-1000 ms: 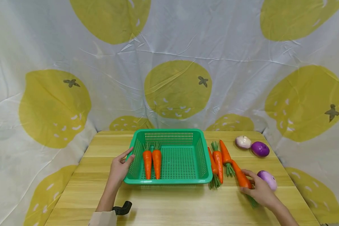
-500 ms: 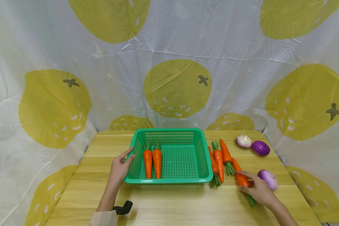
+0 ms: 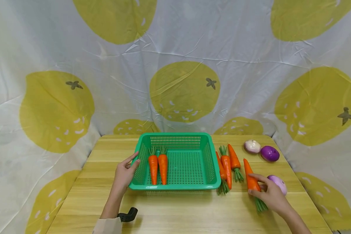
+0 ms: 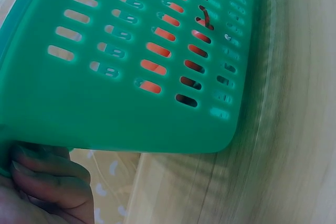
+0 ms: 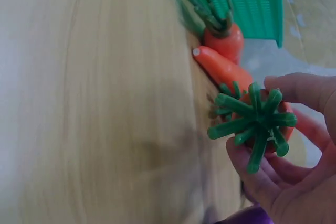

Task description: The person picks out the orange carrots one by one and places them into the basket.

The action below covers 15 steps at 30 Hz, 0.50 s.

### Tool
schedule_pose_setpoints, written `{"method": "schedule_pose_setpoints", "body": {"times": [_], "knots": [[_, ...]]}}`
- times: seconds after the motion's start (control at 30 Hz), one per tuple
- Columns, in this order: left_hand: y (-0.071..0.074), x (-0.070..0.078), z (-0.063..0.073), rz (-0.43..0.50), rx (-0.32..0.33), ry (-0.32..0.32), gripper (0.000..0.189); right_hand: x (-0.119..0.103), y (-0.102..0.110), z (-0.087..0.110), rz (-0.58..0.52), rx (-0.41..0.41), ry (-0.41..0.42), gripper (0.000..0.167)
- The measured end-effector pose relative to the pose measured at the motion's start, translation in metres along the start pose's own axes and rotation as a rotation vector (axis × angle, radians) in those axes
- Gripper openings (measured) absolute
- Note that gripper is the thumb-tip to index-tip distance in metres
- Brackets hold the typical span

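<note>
My left hand (image 3: 125, 174) grips the left rim of a green plastic basket (image 3: 175, 187); in the left wrist view its curled fingers (image 4: 52, 177) hold that rim. Two carrots, a left one (image 3: 153, 169) and a right one (image 3: 162, 169), lie side by side in the basket's left part, tops away from me. At the right, my right hand (image 3: 270, 195) pinches another carrot (image 3: 250, 178) between thumb and fingers, its green stalks pointing toward me. The right wrist view shows those stalks (image 5: 257, 121) end-on. Right behind this hand lies a pale purple onion (image 3: 278, 184).
Between basket and right hand lie three more carrots (image 3: 226, 167), close together. A whitish onion (image 3: 252, 146) and a dark purple onion (image 3: 270, 153) sit at the table's back right. A black angled object (image 3: 128, 215) is by my left wrist. A lemon-print cloth (image 3: 181, 42) hangs behind the wooden table (image 3: 175, 214).
My right hand has picked up the carrot, which has shifted slightly right and turned a little, its tip now apart from the neighbouring carrot. The left hand and basket stay in place.
</note>
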State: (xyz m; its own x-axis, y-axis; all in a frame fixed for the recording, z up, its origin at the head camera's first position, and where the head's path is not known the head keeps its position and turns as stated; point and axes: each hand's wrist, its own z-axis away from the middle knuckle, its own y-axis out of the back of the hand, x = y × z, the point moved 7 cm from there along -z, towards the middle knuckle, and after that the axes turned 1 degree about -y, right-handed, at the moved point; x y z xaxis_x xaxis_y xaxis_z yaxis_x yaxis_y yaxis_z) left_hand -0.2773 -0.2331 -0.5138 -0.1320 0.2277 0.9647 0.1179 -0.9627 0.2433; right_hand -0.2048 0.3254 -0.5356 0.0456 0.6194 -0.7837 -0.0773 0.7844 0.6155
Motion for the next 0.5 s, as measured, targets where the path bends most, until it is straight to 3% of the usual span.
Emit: {"method": "schedule_pose_setpoints", "body": {"times": [0.33, 0.5], "knots": [[0.000, -0.013, -0.008, -0.007, 0.015, -0.036, 0.046, -0.028, 0.000, -0.010, -0.106, 0.012, -0.004, 0.068], [0.001, -0.013, -0.005, -0.037, 0.018, -0.049, 0.046, -0.043, -0.004, -0.015, -0.153, 0.009, 0.006, 0.069]]}}
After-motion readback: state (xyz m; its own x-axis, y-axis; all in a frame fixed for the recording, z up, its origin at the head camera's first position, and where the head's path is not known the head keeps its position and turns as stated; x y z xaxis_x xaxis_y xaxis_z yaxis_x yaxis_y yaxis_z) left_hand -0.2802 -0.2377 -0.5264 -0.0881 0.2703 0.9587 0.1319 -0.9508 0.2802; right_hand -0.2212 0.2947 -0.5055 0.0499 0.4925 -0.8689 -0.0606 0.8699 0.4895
